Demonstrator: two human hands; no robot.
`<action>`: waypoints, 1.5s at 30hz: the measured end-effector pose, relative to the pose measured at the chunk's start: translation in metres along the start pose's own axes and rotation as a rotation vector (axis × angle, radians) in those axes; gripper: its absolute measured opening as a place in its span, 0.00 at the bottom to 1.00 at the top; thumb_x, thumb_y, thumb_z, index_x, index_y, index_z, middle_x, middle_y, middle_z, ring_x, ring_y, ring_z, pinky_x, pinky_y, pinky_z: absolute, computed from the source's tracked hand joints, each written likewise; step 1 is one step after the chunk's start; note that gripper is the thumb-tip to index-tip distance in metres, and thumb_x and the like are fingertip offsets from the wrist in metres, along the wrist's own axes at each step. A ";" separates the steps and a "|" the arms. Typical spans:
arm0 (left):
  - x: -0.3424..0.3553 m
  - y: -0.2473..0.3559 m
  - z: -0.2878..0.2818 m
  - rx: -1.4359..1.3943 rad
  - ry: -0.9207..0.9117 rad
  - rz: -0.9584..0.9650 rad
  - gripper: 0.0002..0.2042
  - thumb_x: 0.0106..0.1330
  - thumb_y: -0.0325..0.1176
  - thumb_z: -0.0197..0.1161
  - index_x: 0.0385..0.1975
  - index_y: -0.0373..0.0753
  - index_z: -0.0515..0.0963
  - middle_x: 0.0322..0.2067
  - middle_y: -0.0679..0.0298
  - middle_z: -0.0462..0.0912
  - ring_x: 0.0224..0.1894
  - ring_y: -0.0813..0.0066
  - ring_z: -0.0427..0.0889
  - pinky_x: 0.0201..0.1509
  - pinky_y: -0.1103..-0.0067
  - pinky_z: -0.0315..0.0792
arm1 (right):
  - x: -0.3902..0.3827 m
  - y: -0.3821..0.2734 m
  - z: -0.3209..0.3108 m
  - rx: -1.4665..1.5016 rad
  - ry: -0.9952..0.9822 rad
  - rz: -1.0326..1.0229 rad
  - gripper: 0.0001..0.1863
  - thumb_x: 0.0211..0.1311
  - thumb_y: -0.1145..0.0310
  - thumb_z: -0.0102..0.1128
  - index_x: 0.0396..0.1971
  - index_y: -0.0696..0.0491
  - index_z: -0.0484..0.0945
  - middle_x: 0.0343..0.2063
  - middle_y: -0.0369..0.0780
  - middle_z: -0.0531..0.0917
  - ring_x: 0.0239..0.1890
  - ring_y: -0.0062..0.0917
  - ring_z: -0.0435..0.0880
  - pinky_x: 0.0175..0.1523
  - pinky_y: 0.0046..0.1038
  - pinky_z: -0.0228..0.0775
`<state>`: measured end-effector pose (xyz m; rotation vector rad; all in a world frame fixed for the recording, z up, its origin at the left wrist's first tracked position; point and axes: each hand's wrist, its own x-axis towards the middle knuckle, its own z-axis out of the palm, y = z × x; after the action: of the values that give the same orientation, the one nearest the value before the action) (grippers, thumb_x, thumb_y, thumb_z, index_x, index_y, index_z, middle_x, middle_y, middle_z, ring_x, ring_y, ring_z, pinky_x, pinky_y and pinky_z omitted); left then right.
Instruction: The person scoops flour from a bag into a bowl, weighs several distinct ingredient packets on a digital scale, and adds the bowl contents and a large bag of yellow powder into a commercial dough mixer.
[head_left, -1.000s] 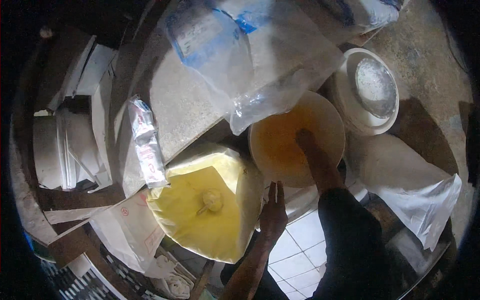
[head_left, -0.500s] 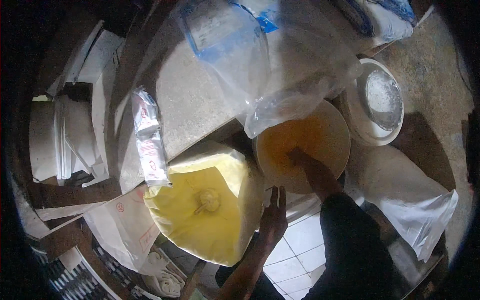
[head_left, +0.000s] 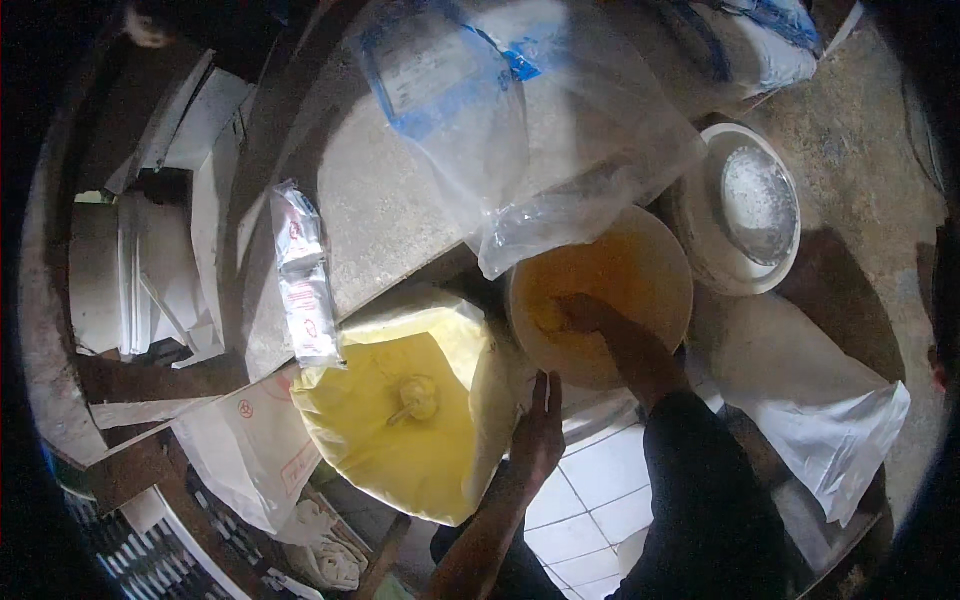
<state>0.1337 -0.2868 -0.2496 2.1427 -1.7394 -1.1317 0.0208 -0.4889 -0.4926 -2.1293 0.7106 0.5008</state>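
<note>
A wide, pale bowl stands ahead of me with loose orange stuff spread over its bottom. My right hand reaches down into it, fingers bent together against the orange stuff; their tips are dark, and whatever is in them cannot be made out. Outside the bowl, my left hand rests by its near wall, with the fingers stretched upward along it. Just left of that hand is a yellow-lined sack, wide at the mouth, holding yellow powder with a small pale scoop-like object on top.
Clear plastic bags hang over the bowl's far rim. At right stand a white tub of white powder and a white sack. Silver packets lie on the ledge at left, above another white sack. A blurred pale shape shows at upper left.
My right hand has shifted slightly left within the bowl, and its fingers look more curled. My left hand stays by the bowl's near side. The pale shape at upper left has appeared.
</note>
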 end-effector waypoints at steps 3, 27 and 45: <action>-0.002 0.001 0.000 0.195 0.133 0.064 0.38 0.54 0.19 0.50 0.70 0.35 0.49 0.68 0.42 0.51 0.45 0.40 0.80 0.41 0.61 0.80 | -0.025 -0.023 -0.040 -0.019 0.111 -0.155 0.40 0.55 0.49 0.65 0.61 0.59 0.64 0.49 0.53 0.77 0.51 0.47 0.77 0.55 0.42 0.71; -0.211 0.093 -0.236 -0.182 0.571 0.255 0.31 0.55 0.24 0.50 0.64 0.32 0.61 0.62 0.42 0.64 0.62 0.46 0.67 0.64 0.63 0.65 | -0.451 -0.360 -0.423 -0.160 0.327 0.085 0.26 0.56 0.62 0.66 0.52 0.58 0.73 0.45 0.45 0.79 0.48 0.30 0.77 0.51 0.32 0.71; -0.308 0.094 -0.337 -0.178 0.750 -0.296 0.29 0.55 0.21 0.49 0.62 0.34 0.62 0.62 0.44 0.63 0.57 0.44 0.72 0.58 0.62 0.72 | -0.382 -0.542 -0.706 -0.161 0.585 -0.346 0.27 0.49 0.66 0.69 0.50 0.56 0.73 0.44 0.48 0.80 0.47 0.38 0.80 0.52 0.34 0.70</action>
<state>0.2630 -0.1506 0.1771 2.3201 -0.9799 -0.3924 0.1508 -0.6605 0.4515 -2.5090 0.6009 -0.2764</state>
